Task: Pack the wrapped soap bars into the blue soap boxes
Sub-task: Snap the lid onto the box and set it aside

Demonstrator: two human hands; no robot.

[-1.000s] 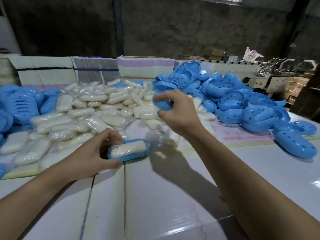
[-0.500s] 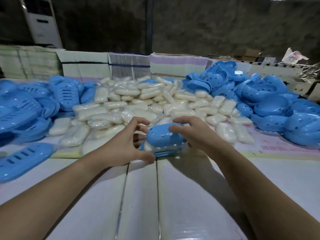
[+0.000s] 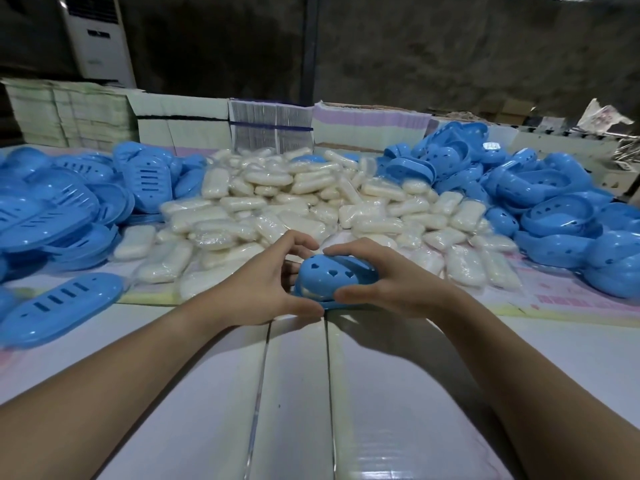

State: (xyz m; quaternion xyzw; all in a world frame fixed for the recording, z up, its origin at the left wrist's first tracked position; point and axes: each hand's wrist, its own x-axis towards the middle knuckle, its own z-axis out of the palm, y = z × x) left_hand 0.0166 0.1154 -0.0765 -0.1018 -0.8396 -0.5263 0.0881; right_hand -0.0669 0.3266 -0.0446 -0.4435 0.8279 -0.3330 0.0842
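both hands at the middle of the white table top point(image 3: 346, 410), cupped around one blue soap box point(image 3: 334, 277). left hand point(image 3: 263, 289) on the box's left side, thumb curled under the near edge, fingers bent over the far side. right hand point(image 3: 388, 282) on the right side, fingers arched over the domed lid, thumb pressed at the near rim; grasping the box from both sides. lid with heart-shaped holes sitting on the flat base, slightly tilted, a sliver of pale wrapped soap bar point(image 3: 306, 292) showing in the gap on the left.

just beyond, a heap of wrapped soap bars point(image 3: 294, 202) spread across the middle. to the right, a pile of blue domed lids point(image 3: 540, 209) reaching the far right edge. to the left, a pile of flat slotted blue bases point(image 3: 69, 202), one loose base point(image 3: 59, 306) lying near at the left. far behind, stacks of flat printed cartons point(image 3: 270, 129) along the table's far edge, and a white standing air conditioner point(image 3: 98, 39) at the far left against a dark wall.
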